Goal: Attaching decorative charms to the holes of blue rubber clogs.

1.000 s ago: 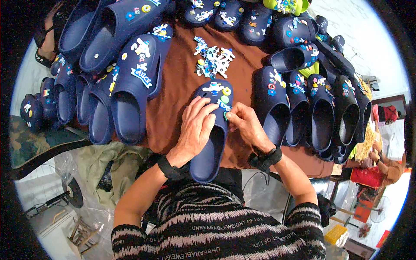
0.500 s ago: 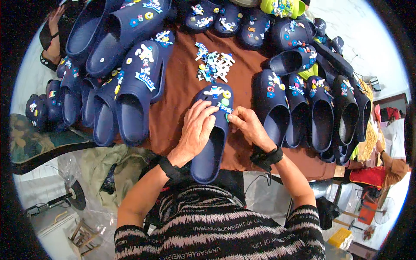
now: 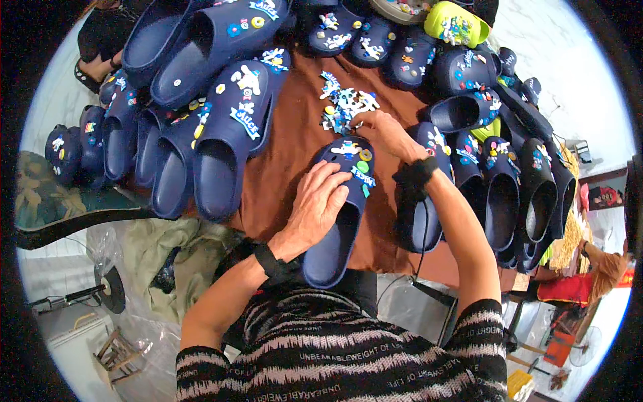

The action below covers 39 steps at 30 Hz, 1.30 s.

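A navy clog (image 3: 326,258) lies in front of me, its toe pointing away. Charms decorate its upper, among them a white rabbit figure, a yellow ring, a green round piece, a blue-and-white banner and a small green piece. My left hand (image 3: 311,204) grips the clog's upper, fingers over the top and the thumb side at the opening. Beyond the toe is a loose pile of shoe charms (image 3: 345,100), mostly white, blue and yellow. My right hand (image 3: 385,134) reaches to the pile's near edge with curled fingers close together; whatever is between the fingertips is hidden.
Several decorated navy clogs (image 3: 218,177) crowd the left side, some stacked. More clogs (image 3: 502,201) stand in rows on the right, and a lime-green clog (image 3: 457,25) is at the back. A brown cloth (image 3: 268,194) covers the table. A person's hand (image 3: 97,67) shows at far left.
My right hand has left the clog's side and moved forward to the charm pile. A small green piece now shows by the banner where its fingers were. My left hand stays on the clog.
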{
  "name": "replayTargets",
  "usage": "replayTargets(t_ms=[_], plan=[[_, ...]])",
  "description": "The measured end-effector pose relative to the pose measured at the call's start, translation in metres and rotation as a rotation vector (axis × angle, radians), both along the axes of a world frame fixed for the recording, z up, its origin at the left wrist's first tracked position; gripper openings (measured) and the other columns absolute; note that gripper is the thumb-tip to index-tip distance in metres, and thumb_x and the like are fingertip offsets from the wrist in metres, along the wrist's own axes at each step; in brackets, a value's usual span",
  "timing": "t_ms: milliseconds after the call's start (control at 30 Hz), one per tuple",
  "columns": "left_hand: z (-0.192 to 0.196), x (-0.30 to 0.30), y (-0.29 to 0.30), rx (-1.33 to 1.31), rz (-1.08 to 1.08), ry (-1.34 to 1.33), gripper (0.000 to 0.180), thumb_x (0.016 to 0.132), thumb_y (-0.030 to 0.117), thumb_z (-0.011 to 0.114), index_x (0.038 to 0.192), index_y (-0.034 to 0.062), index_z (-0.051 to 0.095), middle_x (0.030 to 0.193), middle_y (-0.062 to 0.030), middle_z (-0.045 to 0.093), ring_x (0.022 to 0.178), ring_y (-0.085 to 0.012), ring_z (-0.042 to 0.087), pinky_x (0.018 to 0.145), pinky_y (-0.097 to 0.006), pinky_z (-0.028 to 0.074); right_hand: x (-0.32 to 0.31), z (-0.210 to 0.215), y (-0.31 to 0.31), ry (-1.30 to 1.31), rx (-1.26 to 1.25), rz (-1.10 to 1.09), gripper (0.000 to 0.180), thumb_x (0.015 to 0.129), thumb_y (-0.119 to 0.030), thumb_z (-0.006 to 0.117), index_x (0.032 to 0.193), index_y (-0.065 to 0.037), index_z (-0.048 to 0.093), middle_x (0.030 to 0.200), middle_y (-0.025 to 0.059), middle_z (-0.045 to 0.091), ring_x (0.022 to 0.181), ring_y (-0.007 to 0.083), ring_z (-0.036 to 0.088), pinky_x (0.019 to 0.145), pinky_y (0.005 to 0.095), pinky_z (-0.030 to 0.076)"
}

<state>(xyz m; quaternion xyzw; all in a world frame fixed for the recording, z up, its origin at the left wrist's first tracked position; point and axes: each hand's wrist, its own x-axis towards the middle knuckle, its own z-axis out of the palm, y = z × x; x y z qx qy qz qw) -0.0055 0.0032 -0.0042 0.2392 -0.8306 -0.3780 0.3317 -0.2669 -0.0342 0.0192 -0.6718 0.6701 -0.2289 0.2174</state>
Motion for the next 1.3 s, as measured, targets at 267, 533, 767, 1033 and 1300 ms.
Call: replayTargets(t_ms=[267, 533, 767, 1033, 1300], plan=[[-0.006, 0.021, 0.008, 0.092, -0.01, -0.041, 0.045, 0.103, 0.033, 0.043, 0.137, 0.0036, 0.051, 0.144, -0.0191, 0.043, 0.14, -0.0383, 0.033, 0.117, -0.046, 0.024, 0.007, -0.024, -0.028, 0.332, 0.049, 0.075, 0.029, 0.084, -0.013, 0.065, 0.112, -0.011, 0.071, 0.099, 0.0199, 0.071, 0.096, 0.0364, 0.067, 0.085, 0.0436, 0.053], [-0.013, 0.025, 0.015, 0.11, 0.023, 0.004, 0.051, 0.103, 0.037, 0.043, 0.141, 0.0026, 0.045, 0.147, -0.021, 0.04, 0.14, -0.0421, 0.031, 0.117, -0.049, 0.025, 0.005, -0.028, -0.032, 0.361, -0.061, 0.069, 0.021, 0.089, -0.019, 0.062, 0.105, -0.01, 0.072, 0.092, 0.0206, 0.07, 0.089, 0.038, 0.068, 0.078, 0.047, 0.054], [-0.017, 0.025, 0.016, 0.088, 0.03, 0.048, 0.058, 0.104, 0.04, 0.043, 0.144, -0.0003, 0.039, 0.147, -0.0226, 0.04, 0.14, -0.0418, 0.031, 0.117, -0.048, 0.025, 0.009, -0.013, -0.019, -0.019, -0.136, -0.078, 0.024, 0.089, -0.022, 0.066, 0.101, -0.001, 0.068, 0.088, 0.0189, 0.071, 0.081, 0.0333, 0.07, 0.072, 0.0422, 0.054], [-0.027, 0.026, 0.026, 0.24, 0.133, 0.139, 0.067, 0.102, 0.043, 0.048, 0.148, -0.0021, 0.03, 0.149, -0.0252, 0.034, 0.141, -0.0407, 0.031, 0.116, -0.046, 0.026, 0.033, 0.026, 0.007, -0.408, 0.191, -0.019, 0.02, 0.094, -0.023, 0.068, 0.09, -0.003, 0.063, 0.072, 0.0005, 0.062, 0.062, 0.0076, 0.057, 0.056, 0.0248, 0.046], [-0.026, 0.026, 0.026, 0.245, 0.129, 0.146, 0.066, 0.102, 0.041, 0.049, 0.148, -0.0023, 0.031, 0.149, -0.0258, 0.033, 0.14, -0.0408, 0.032, 0.115, -0.045, 0.029, 0.058, 0.023, 0.005, -0.071, 0.147, 0.269, 0.021, 0.086, -0.023, 0.071, 0.093, -0.003, 0.066, 0.082, 0.0142, 0.068, 0.079, 0.0288, 0.066, 0.071, 0.0409, 0.052]])
